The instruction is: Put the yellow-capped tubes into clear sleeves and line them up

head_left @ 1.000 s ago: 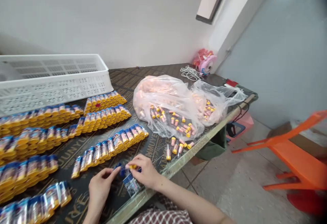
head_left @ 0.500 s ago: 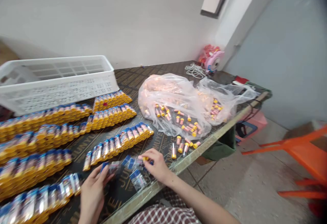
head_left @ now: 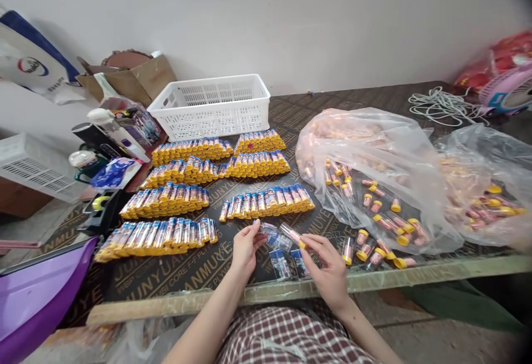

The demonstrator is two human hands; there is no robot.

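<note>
My right hand (head_left: 326, 267) holds a clear tube with a yellow cap (head_left: 293, 235) between thumb and fingers, near the table's front edge. To its left, my left hand (head_left: 248, 245) pinches a small clear packet (head_left: 268, 230) with blue on it. Under and between the hands lie several flat blue-and-clear packets (head_left: 280, 264). Behind them is a row of filled tubes (head_left: 268, 202) with yellow ends toward me and blue ends away. Loose yellow-capped tubes (head_left: 366, 245) lie right of my right hand, beside an open plastic bag (head_left: 366, 142) of more tubes.
More stacked tube rows (head_left: 160, 234) stand at the left. A white basket (head_left: 211, 114) is at the back. At the far left are a purple tray (head_left: 45, 303), a tape dispenser (head_left: 102, 211) and a cardboard box (head_left: 145, 81). A second bag (head_left: 477, 181), white cord (head_left: 443, 104) and pink fan (head_left: 509, 92) are at right.
The head view has turned left, showing more of the table's left end. My right hand has moved off the packets and now shows a tube held clear of them.
</note>
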